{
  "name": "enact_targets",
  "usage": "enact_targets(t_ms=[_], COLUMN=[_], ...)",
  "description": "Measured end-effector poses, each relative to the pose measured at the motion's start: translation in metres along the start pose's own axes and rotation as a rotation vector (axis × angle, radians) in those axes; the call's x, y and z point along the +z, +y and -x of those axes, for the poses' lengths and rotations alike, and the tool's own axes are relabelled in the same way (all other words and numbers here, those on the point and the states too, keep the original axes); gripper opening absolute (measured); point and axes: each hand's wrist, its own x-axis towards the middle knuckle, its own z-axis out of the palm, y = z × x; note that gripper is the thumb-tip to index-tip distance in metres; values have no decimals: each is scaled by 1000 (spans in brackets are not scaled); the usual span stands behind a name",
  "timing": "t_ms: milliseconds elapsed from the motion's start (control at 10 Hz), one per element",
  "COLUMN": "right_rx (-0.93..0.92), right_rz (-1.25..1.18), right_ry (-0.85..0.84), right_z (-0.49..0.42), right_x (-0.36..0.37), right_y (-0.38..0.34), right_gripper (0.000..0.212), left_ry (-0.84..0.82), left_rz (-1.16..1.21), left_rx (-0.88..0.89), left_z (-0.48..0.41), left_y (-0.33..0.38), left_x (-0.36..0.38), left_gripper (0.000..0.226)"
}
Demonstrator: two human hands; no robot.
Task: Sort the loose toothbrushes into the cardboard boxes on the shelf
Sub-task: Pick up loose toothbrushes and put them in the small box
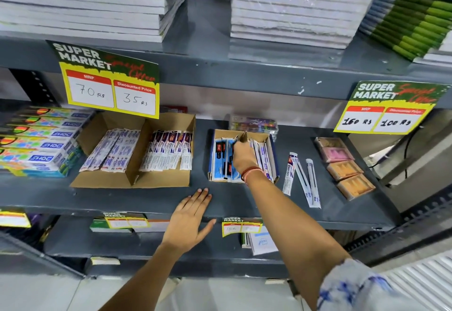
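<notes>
Right hand (243, 156) inside small box (270, 139) (fingers hidden); left hand (189, 217) flat.

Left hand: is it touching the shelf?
Touching. The head view shows the left hand lying palm-down, fingers spread, flat on the shelf front edge, no gap visible.

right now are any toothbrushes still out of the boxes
Yes, out: three packaged toothbrushes lie loose on the shelf, right of the small box.
</notes>
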Motion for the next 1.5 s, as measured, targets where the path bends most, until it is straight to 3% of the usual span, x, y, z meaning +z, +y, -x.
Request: enact_targets(t_ms=[500,700,800,1500], right_rx=[-151,-356,-458,-1061], right_rz=[339,284,397,986], right_ry=[19,-195,-333,-271], right_z=[-10,-29,-30,-35], right_x=[-1,-18,-16,-9], right_y=[2,7,11,-1], right_gripper=[27,16,14,24], left_ry=[51,48,35,39], left_rz=[-22,-21,-27,2], left_rx=[20,16,7,17], left_z=[0,0,1,-1], left_y=[-2,-2,-3,-4], left_x=[4,6,7,9], left_gripper=[60,60,60,61])
